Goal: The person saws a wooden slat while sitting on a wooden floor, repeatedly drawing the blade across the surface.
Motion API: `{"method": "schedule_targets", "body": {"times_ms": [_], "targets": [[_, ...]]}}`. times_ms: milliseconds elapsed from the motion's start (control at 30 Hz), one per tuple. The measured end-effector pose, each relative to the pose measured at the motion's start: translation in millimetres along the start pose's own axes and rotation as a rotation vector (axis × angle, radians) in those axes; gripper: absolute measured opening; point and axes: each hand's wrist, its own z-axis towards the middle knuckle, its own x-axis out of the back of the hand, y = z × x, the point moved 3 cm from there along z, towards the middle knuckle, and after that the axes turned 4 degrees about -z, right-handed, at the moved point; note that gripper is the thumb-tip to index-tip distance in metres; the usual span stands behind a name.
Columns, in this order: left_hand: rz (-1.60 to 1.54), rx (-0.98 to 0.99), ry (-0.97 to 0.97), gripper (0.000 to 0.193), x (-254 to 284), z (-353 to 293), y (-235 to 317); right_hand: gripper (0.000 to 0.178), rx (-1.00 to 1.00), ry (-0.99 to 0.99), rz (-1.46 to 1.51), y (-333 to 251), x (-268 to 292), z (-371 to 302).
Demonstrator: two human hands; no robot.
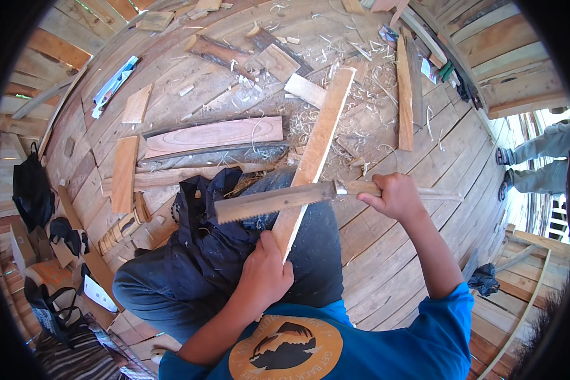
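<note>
My right hand [396, 197] is closed round the wooden handle of a handsaw [272, 201]. The saw's broad toothed blade points left and crosses over a long narrow wooden board [323, 133]. Whether the teeth touch the wood I cannot tell. My left hand [263, 269] grips the near end of that board, close to my lap. From there the board slants up and away to the right, over my bent leg, its far end above the shavings on the floor. A dark cloth [202, 234] lies across my leg beside the blade.
Curly wood shavings [304, 130] litter the plank floor. Several loose boards lie around, among them a wide plank [215, 136] and a long strip [405, 95]. Rough wood pieces [218, 54] sit at the back. Bags and cardboard boxes [63, 253] stand left. At right, another person's legs [538, 158] show.
</note>
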Motion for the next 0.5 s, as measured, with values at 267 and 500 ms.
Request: {"method": "schedule_targets", "body": {"times_ms": [267, 500], "targets": [[-0.078, 0.043, -0.036, 0.039, 0.8, -0.2, -0.9, 0.066, -0.101, -0.001, -0.022, -6.5, 6.4, -13.2], [-0.024, 0.012, -0.019, 0.041, -3.3, -5.2, -0.6, 0.067, -0.095, 0.021, -0.002, -23.1, -5.7, -18.6]]}}
